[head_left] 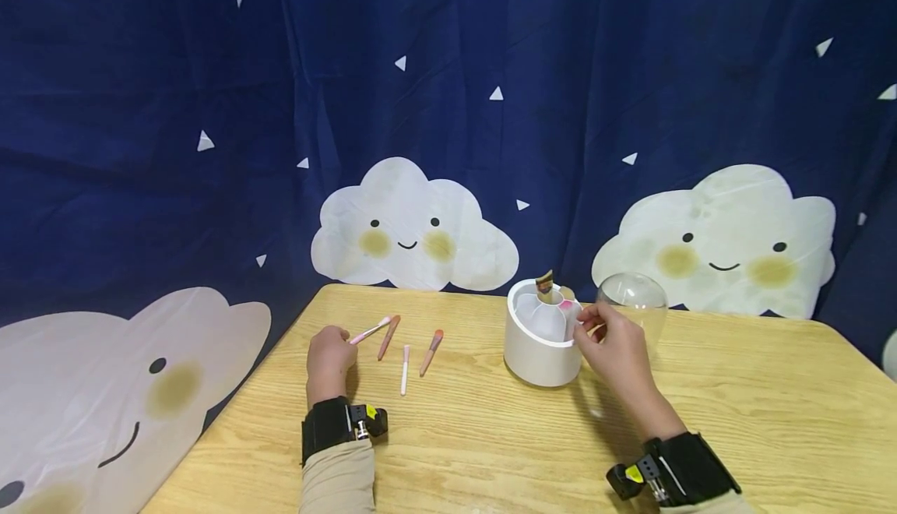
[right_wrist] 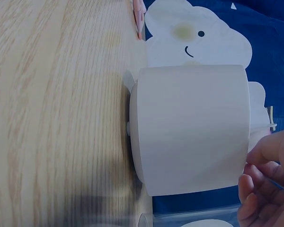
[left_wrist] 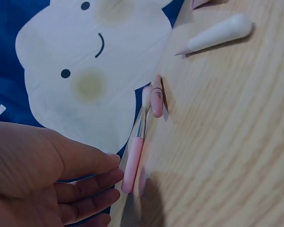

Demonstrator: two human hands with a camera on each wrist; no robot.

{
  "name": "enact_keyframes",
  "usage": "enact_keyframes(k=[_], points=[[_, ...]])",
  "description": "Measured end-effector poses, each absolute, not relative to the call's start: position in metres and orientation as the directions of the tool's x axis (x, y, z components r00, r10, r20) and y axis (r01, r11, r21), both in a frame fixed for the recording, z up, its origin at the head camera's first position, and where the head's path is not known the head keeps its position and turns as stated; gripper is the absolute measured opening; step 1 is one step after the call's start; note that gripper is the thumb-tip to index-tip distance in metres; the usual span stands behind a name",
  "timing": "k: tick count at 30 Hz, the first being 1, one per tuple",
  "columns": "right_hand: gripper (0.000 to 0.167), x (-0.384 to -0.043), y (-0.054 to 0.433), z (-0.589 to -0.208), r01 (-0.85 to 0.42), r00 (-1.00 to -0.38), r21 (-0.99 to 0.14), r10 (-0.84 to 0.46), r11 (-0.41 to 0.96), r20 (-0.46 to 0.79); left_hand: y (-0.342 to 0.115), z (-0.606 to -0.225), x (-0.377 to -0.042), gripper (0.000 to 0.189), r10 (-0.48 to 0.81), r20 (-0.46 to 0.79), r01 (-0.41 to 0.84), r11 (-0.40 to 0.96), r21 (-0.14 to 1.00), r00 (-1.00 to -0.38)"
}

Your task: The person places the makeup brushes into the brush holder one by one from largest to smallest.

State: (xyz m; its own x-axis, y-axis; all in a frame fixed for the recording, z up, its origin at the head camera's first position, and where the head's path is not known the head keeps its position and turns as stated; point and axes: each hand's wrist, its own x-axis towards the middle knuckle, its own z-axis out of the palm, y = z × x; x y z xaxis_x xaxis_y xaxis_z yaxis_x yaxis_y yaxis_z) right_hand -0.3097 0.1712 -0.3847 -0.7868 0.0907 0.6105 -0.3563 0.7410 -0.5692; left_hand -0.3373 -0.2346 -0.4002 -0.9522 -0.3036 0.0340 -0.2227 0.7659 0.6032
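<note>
My left hand (head_left: 331, 354) is beside a pink-handled makeup brush (head_left: 370, 330) with a pale tip. In the left wrist view its thumb and loosely bent fingers lie next to the handle's end (left_wrist: 133, 165), which shows whole. A white round makeup brush holder (head_left: 543, 360) with a slanted top and inner compartments stands to the right. My right hand (head_left: 617, 346) pinches the holder's right rim between thumb and forefinger; part of that grip is hidden. Inside the holder stand a gold-coloured piece (head_left: 544, 286) and a pink round item (head_left: 565, 305).
Near the left hand lie a brownish-pink brush (head_left: 388, 337), a white-handled brush (head_left: 405, 370) and an orange-tipped brush (head_left: 431, 352). A clear dome (head_left: 636, 296) stands behind the right hand. The wooden table (head_left: 448, 436) ends at a blue curtain (head_left: 448, 109) with clouds.
</note>
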Motion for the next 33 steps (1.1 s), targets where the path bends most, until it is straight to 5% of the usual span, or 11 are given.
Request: enact_keyframes(k=[18,25,33], points=[[0.009,-0.3081,0.1724,-0.3826,-0.346,-0.793,-0.582,0.102,0.735,0.600,-0.2339,-0.4048,-0.3346,0.016,-0.352,-0.056,-0.322,0.769,0.552,-0.934],[0.009,-0.3088,0.1732,-0.3824,-0.342,-0.793,-0.582,0.104,0.738,0.600,-0.2322,-0.4020,-0.3305,0.012,-0.300,-0.016,-0.258,0.791,0.555,-0.954],[0.009,-0.3084,0.1748,-0.3825,-0.331,-0.806,-0.589,0.104,0.737,0.583,-0.2303,-0.4001,-0.3340,0.027,-0.315,0.027,-0.219,0.715,0.664,-0.949]])
